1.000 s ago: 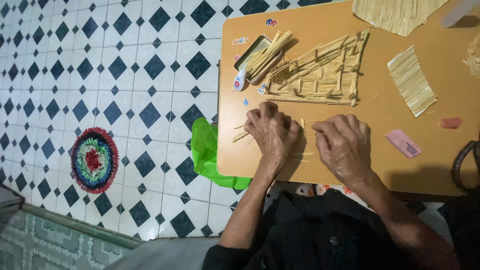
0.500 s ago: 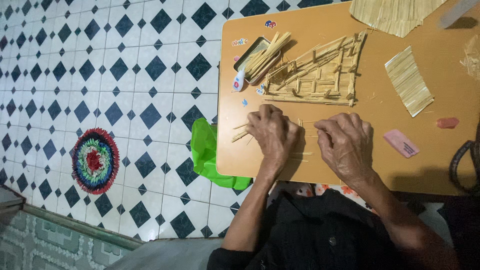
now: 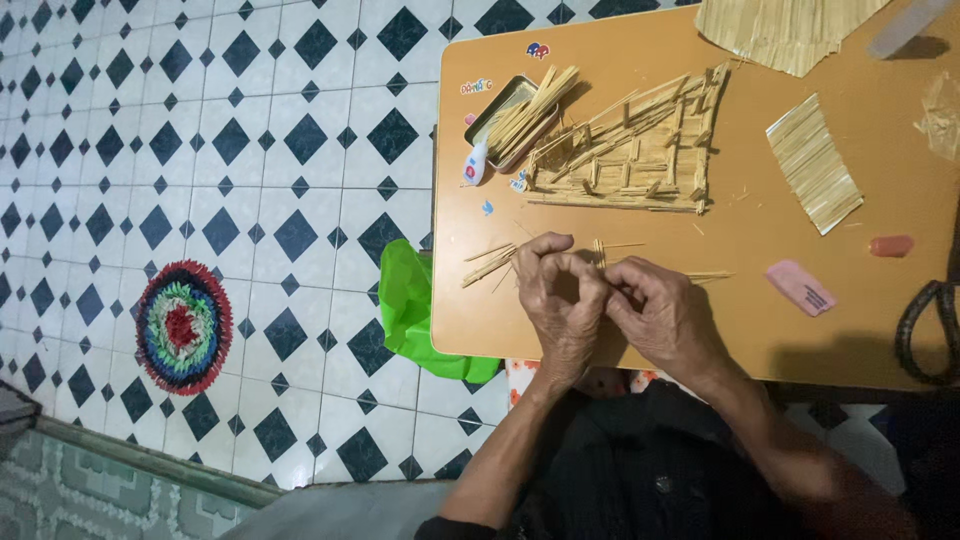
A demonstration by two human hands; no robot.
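your left hand [image 3: 556, 300] and right hand [image 3: 665, 318] pinched thin sticks [image 3: 600, 255] over the counter [image 3: 760, 320]; light, brittle, best gripped near their ends.

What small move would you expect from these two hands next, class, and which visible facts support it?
Probably a short carry up the table: both hands, the left hand and the right hand, pinch a short bundle of thin sticks between them, and the half-built stick frame lies just above. Loose sticks lie beside the left hand. This is a judgement only.
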